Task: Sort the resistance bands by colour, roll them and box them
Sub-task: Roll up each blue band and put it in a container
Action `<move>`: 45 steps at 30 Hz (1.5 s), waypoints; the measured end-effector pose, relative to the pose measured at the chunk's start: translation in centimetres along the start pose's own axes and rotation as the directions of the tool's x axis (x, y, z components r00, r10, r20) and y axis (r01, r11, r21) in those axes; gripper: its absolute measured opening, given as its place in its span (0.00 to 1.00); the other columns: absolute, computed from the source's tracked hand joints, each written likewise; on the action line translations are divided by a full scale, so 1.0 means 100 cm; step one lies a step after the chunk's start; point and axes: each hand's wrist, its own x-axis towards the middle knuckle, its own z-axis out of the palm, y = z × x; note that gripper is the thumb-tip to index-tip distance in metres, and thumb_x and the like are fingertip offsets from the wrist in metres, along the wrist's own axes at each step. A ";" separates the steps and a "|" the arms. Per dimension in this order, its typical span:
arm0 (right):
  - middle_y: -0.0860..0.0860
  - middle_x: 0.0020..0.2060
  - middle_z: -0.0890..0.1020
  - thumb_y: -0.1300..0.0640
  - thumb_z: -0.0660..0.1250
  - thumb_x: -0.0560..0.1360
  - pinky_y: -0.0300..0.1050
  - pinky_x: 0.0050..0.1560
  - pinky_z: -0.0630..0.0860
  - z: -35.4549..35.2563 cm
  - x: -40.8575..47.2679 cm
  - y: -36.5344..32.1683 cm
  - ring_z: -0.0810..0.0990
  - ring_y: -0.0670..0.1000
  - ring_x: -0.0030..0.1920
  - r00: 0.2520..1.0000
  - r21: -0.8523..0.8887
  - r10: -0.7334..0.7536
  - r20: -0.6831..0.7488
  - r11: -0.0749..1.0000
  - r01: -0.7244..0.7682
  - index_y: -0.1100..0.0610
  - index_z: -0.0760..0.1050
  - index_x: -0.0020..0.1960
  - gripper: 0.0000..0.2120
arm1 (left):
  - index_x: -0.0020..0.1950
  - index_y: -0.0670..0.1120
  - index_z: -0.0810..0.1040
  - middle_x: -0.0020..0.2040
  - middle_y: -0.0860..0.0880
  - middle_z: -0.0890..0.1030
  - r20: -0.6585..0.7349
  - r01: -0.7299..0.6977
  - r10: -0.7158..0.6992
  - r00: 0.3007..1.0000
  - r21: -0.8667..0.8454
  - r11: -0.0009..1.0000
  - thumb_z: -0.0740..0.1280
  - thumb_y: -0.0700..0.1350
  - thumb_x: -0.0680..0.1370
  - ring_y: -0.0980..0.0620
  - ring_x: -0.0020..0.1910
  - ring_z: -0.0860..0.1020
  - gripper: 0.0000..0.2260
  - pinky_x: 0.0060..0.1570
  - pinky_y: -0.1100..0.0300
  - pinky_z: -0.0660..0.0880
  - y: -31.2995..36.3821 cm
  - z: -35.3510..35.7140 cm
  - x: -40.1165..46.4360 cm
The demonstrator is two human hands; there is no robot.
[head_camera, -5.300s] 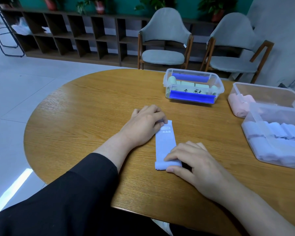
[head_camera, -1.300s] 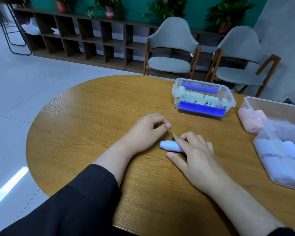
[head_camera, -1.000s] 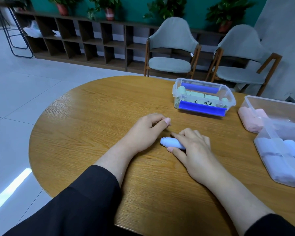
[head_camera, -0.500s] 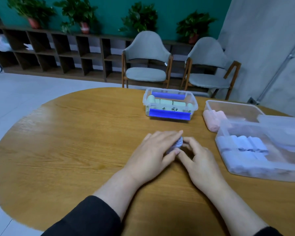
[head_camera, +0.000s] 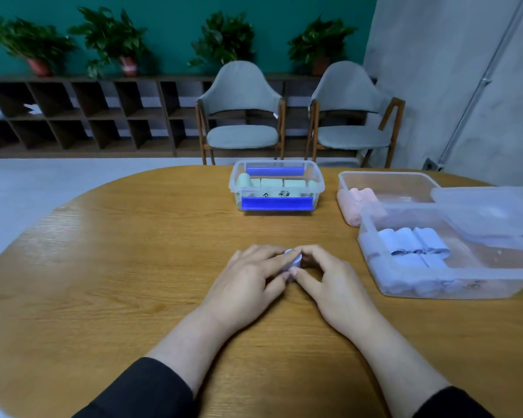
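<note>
A rolled light-blue resistance band point(head_camera: 293, 260) sits on the wooden table point(head_camera: 118, 267), mostly hidden between my hands. My left hand point(head_camera: 248, 285) holds it from the left with fingers laid over it. My right hand point(head_camera: 329, 285) pinches it from the right with thumb and curled fingers. A clear box point(head_camera: 375, 276) at the right holds several rolled light-blue bands point(head_camera: 411, 242). Behind it, another clear box point(head_camera: 384, 176) contains pink rolls point(head_camera: 357, 203). A small box point(head_camera: 317, 188) at the far centre holds pale green rolls point(head_camera: 272, 184) and has blue clips.
A clear lid point(head_camera: 489, 212) lies across the light-blue box at the far right. Two grey chairs point(head_camera: 242, 116) stand beyond the table, with a dark shelf unit point(head_camera: 73, 116) and potted plants along the green wall.
The flat band has been rolled up into a small roll. Both hands have closed in around it, and the view has tilted up and shifted right.
</note>
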 end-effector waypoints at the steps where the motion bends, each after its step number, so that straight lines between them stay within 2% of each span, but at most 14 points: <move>1: 0.39 0.49 0.85 0.58 0.73 0.76 0.29 0.55 0.71 0.000 0.000 0.000 0.80 0.35 0.53 1.000 0.009 0.004 0.005 1.000 -0.005 0.49 0.80 0.57 0.11 | 0.72 0.60 0.74 0.65 0.62 0.78 0.001 -0.001 0.001 1.000 -0.032 0.999 0.58 0.57 0.82 0.58 0.62 0.73 0.19 0.62 0.49 0.72 -0.001 0.000 0.001; 4: 0.40 0.48 0.85 0.57 0.73 0.76 0.31 0.54 0.72 -0.002 -0.001 -0.005 0.81 0.37 0.52 0.998 0.077 0.050 0.026 0.996 -0.052 0.50 0.81 0.57 0.11 | 0.69 0.57 0.78 0.58 0.64 0.81 -0.038 0.017 -0.026 0.999 -0.211 0.977 0.63 0.48 0.82 0.62 0.57 0.76 0.16 0.63 0.66 0.67 0.001 -0.004 0.002; 6: 0.38 0.44 0.85 0.61 0.73 0.76 0.29 0.50 0.72 -0.004 -0.003 -0.011 0.81 0.35 0.46 0.992 0.247 0.121 0.031 0.961 -0.125 0.50 0.81 0.55 0.10 | 0.65 0.60 0.78 0.52 0.66 0.82 -0.084 0.065 -0.096 0.992 -0.315 0.947 0.67 0.43 0.82 0.64 0.55 0.76 0.15 0.58 0.73 0.66 0.006 -0.009 0.002; 11: 0.49 0.48 0.87 0.64 0.71 0.77 0.36 0.51 0.77 -0.017 -0.016 -0.026 0.84 0.43 0.48 0.969 0.559 0.242 0.059 0.796 -0.233 0.57 0.82 0.55 0.08 | 0.59 0.59 0.82 0.46 0.63 0.83 -0.105 0.144 -0.258 0.960 -0.607 0.782 0.71 0.39 0.79 0.63 0.42 0.77 0.15 0.48 0.73 0.71 0.029 -0.013 0.003; 14: 0.50 0.46 0.87 0.63 0.71 0.77 0.38 0.51 0.78 -0.043 -0.022 -0.032 0.83 0.43 0.47 0.961 0.590 0.274 0.034 0.771 -0.240 0.58 0.82 0.54 0.07 | 0.57 0.53 0.83 0.41 0.56 0.81 -0.116 0.087 -0.261 0.958 -0.750 0.656 0.71 0.36 0.77 0.62 0.39 0.77 0.14 0.45 0.72 0.73 0.056 -0.012 0.012; 18: 0.49 0.43 0.87 0.61 0.72 0.77 0.36 0.47 0.77 -0.093 -0.025 -0.035 0.83 0.44 0.43 0.957 0.533 0.290 0.022 0.806 -0.257 0.58 0.83 0.53 0.06 | 0.55 0.50 0.83 0.40 0.55 0.82 -0.150 0.014 -0.238 0.960 -0.820 0.572 0.71 0.35 0.77 0.62 0.39 0.77 0.12 0.44 0.70 0.74 0.094 0.002 0.034; 20: 0.51 0.44 0.87 0.61 0.72 0.76 0.41 0.51 0.78 -0.118 -0.025 -0.035 0.85 0.47 0.45 0.952 0.488 0.305 0.035 0.826 -0.283 0.58 0.83 0.52 0.05 | 0.54 0.52 0.83 0.43 0.55 0.84 -0.177 -0.021 -0.208 0.962 -0.807 0.590 0.72 0.39 0.78 0.61 0.42 0.78 0.09 0.47 0.67 0.75 0.109 0.015 0.047; 22: 0.50 0.39 0.86 0.62 0.73 0.75 0.41 0.48 0.77 -0.144 -0.023 -0.035 0.83 0.45 0.40 0.946 0.413 0.323 0.018 0.859 -0.302 0.57 0.83 0.48 0.02 | 0.53 0.51 0.84 0.47 0.53 0.85 -0.245 -0.069 -0.188 0.951 -0.762 0.644 0.71 0.47 0.78 0.58 0.47 0.81 0.05 0.51 0.65 0.75 0.117 0.033 0.060; 24: 0.48 0.34 0.84 0.61 0.74 0.74 0.42 0.46 0.75 -0.172 -0.018 -0.029 0.80 0.45 0.37 0.942 0.279 0.333 -0.044 0.909 -0.308 0.56 0.82 0.44 0.02 | 0.52 0.50 0.84 0.51 0.54 0.83 -0.352 -0.140 -0.152 0.923 -0.678 0.721 0.65 0.52 0.79 0.59 0.53 0.80 0.10 0.56 0.66 0.73 0.120 0.052 0.070; 27: 0.46 0.31 0.82 0.56 0.76 0.73 0.42 0.43 0.73 -0.216 -0.005 -0.006 0.79 0.45 0.33 0.927 -0.004 0.350 -0.135 0.935 -0.354 0.56 0.81 0.42 0.05 | 0.56 0.50 0.84 0.56 0.56 0.80 -0.385 -0.165 -0.047 0.922 -0.500 0.850 0.64 0.54 0.80 0.56 0.58 0.78 0.13 0.60 0.56 0.71 0.117 0.078 0.080; 31: 0.49 0.32 0.82 0.52 0.76 0.72 0.45 0.38 0.71 -0.242 0.016 0.034 0.78 0.50 0.34 0.863 -0.461 0.492 -0.118 0.742 -0.486 0.57 0.79 0.42 0.09 | 0.57 0.51 0.84 0.61 0.54 0.80 -0.297 -0.143 0.036 0.954 -0.347 0.927 0.63 0.57 0.79 0.53 0.62 0.76 0.16 0.63 0.54 0.66 0.108 0.093 0.087; 35: 0.53 0.37 0.80 0.50 0.71 0.73 0.43 0.36 0.71 -0.233 0.031 0.049 0.78 0.56 0.38 0.727 -0.757 0.687 -0.019 0.465 -0.459 0.59 0.78 0.44 0.11 | 0.54 0.51 0.85 0.62 0.55 0.80 -0.271 -0.141 0.044 0.962 -0.349 0.926 0.63 0.60 0.78 0.55 0.68 0.73 0.17 0.68 0.55 0.64 0.101 0.093 0.088; 39: 0.50 0.30 0.69 0.51 0.72 0.72 0.42 0.29 0.62 -0.222 0.038 0.051 0.67 0.53 0.30 0.652 -0.832 0.757 -0.030 0.343 -0.436 0.56 0.65 0.35 0.17 | 0.52 0.52 0.85 0.61 0.57 0.80 -0.264 -0.144 0.049 0.963 -0.357 0.923 0.64 0.61 0.77 0.57 0.70 0.71 0.17 0.69 0.59 0.61 0.100 0.093 0.089; 45: 0.50 0.31 0.71 0.49 0.74 0.70 0.42 0.30 0.65 -0.218 0.043 0.056 0.70 0.53 0.32 0.615 -0.838 0.789 0.000 0.335 -0.430 0.56 0.66 0.36 0.18 | 0.51 0.53 0.85 0.61 0.58 0.80 -0.260 -0.138 0.041 0.965 -0.369 0.919 0.64 0.62 0.77 0.58 0.70 0.71 0.16 0.68 0.58 0.61 0.099 0.093 0.089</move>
